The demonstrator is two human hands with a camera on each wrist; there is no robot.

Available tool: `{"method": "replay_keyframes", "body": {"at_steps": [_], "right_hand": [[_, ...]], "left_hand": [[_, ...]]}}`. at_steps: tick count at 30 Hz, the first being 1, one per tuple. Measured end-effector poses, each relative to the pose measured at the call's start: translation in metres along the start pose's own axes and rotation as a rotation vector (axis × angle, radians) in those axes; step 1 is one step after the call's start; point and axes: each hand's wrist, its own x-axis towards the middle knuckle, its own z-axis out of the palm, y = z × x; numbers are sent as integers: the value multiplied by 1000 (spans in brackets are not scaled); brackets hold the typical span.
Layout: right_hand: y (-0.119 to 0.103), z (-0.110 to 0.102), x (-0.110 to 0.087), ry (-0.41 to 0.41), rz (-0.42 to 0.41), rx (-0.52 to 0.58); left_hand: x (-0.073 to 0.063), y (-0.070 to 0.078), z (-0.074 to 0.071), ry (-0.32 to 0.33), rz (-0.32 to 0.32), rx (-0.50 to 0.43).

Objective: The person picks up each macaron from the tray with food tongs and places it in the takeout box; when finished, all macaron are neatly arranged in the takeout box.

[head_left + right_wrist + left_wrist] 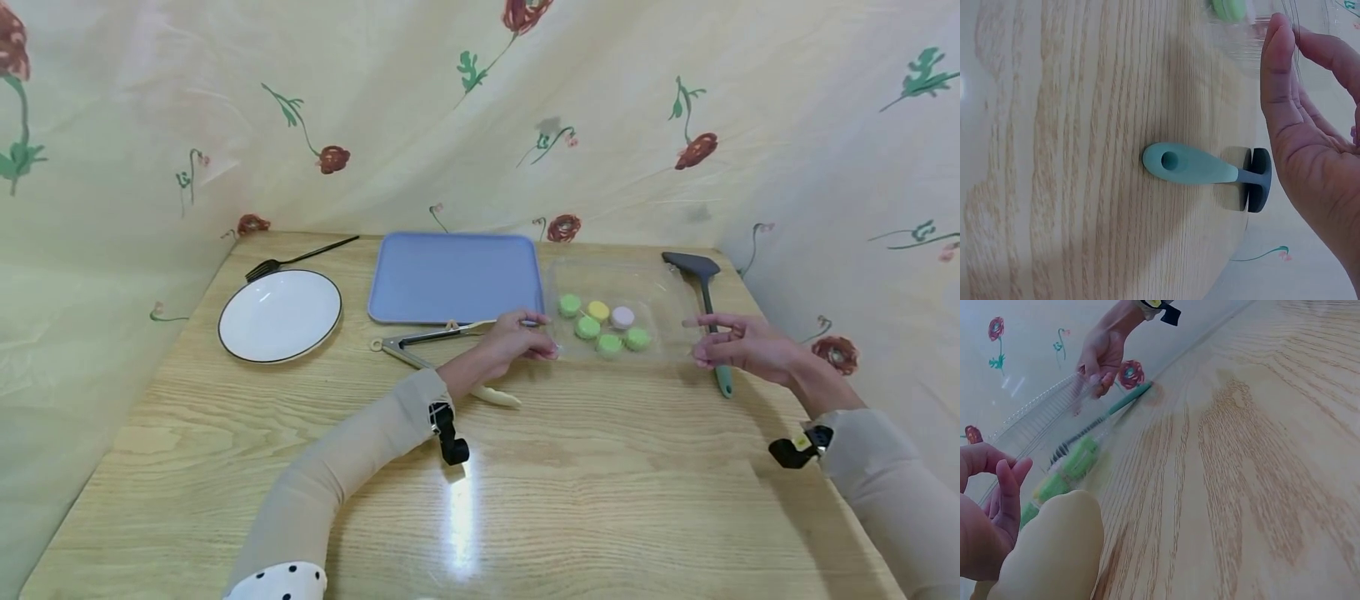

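Observation:
A clear plastic box (663, 287) with its lid stands at the right of the table, holding several green macarons (609, 344), a yellow macaron (597, 311) and a lilac macaron (622, 317). At its near left corner my left hand (510, 346) pinches the edge between thumb and fingers. My right hand (750, 346) pinches the opposite edge, above the handle of a spatula (707, 292). In the right wrist view, the right thumb and fingers (1282, 69) meet the clear rim. Tongs (408, 342) lie partly beneath my left forearm.
A blue tray (453, 279) lies at the back, left of the box. Farther left are a white plate (281, 317) with a dark rim and a black fork (300, 257) behind it. A flowered curtain (420, 125) borders the table's back and sides.

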Motion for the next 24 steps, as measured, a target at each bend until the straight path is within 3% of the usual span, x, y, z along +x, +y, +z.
{"method": "replay_keyframes", "body": {"at_steps": [4, 24], "right_hand": [[0, -1, 1, -21, -10, 6], [2, -2, -2, 86, 100, -75]], "left_hand": [[0, 2, -1, -3, 2, 1], [-2, 0, -9, -77, 104, 18]]}}
